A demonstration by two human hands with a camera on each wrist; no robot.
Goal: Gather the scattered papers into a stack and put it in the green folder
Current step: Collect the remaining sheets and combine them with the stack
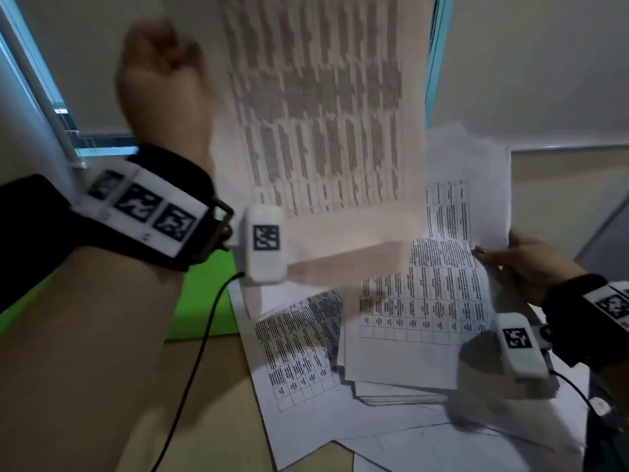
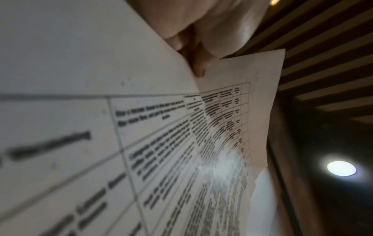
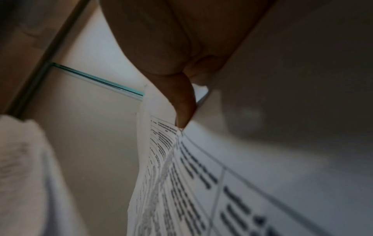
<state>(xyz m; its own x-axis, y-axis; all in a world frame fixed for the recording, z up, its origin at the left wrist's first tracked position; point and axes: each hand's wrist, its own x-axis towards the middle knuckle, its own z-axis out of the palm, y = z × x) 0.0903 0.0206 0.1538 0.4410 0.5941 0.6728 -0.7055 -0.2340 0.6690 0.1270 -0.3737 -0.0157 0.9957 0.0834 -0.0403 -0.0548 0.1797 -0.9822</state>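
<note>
My left hand (image 1: 163,83) is raised high and pinches a printed sheet (image 1: 320,124) that hangs down in the air, blurred; in the left wrist view its fingers (image 2: 198,63) curl on that sheet (image 2: 141,143). My right hand (image 1: 524,264) grips the right edge of a bundle of printed papers (image 1: 439,274) lifted off the desk; its thumb (image 3: 181,102) presses on the bundle (image 3: 171,183). More printed sheets (image 1: 299,352) lie spread on the desk below. The green folder (image 1: 207,301) lies flat at the left, partly under my left forearm.
The wooden desk (image 1: 211,403) shows bare at the lower left. A wall panel with a teal strip (image 1: 435,63) stands behind the papers. Camera cables (image 1: 190,386) hang from both wrists. The desk's right edge is near my right wrist.
</note>
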